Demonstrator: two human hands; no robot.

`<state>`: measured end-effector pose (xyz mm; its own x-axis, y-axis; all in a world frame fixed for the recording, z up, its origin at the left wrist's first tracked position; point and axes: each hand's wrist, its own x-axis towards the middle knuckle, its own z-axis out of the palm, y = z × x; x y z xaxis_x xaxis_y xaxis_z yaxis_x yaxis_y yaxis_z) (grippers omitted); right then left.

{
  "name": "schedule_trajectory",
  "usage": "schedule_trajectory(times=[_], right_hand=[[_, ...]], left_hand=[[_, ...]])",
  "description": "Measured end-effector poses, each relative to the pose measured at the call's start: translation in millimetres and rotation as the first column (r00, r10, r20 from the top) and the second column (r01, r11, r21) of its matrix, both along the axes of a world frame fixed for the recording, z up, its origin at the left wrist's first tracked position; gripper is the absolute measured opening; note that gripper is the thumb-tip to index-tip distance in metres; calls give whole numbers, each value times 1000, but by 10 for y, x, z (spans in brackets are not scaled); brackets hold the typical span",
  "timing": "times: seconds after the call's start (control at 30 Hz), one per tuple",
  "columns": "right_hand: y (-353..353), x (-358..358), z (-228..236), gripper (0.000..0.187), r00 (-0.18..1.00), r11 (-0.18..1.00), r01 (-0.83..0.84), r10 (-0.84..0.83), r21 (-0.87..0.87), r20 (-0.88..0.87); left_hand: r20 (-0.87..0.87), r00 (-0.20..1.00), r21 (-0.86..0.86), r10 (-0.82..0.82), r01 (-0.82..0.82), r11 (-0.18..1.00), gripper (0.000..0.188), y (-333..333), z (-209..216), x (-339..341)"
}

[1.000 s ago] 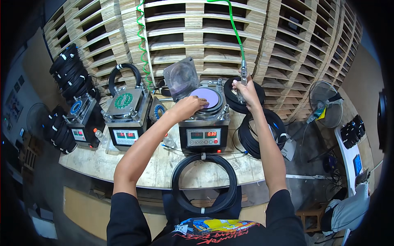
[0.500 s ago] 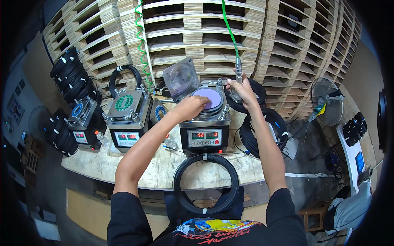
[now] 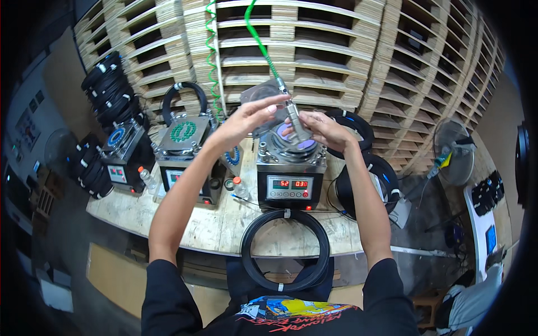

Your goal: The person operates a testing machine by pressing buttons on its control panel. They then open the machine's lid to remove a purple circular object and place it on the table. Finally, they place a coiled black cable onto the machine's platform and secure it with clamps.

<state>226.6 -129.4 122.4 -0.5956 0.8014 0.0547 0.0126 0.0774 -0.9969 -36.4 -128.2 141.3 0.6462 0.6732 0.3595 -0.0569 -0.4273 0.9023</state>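
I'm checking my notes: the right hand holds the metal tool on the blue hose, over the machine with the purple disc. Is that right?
Not quite: the hose is green, not blue, as the head view shows. The right hand does hold the metal tool over the machine with the purple disc.

Left hand: lifted off the purple disc; now raised, fingers extended, near the air gun, contact unclear.
Right hand: shifted left with the air gun, now over the disc.
Green hose: swung left.
Orange-capped bottle: formerly partly hidden, now plainly visible.
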Motion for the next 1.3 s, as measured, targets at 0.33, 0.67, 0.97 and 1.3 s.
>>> schedule_trajectory(times=[0.33,0.67,0.97,1.3], right_hand=[[715,420,-1315,26,623,377,429,-782,821,33],[555,185,-1309,35,460,254,591,-886,766,-61],[556,143,-1268,35,505,269,556,-861,787,-63],[663,255,-1449,38,543,336,623,-836,707,-82]], left_hand=[[-174,721,252,671,-627,738,46,703,718,-786],[-62,613,-164,787,-784,598,29,2322,216,-1195],[-48,657,-202,753,-744,637,53,2282,60,-1236],[-649,700,248,299,-176,953,76,637,-1326,-941]])
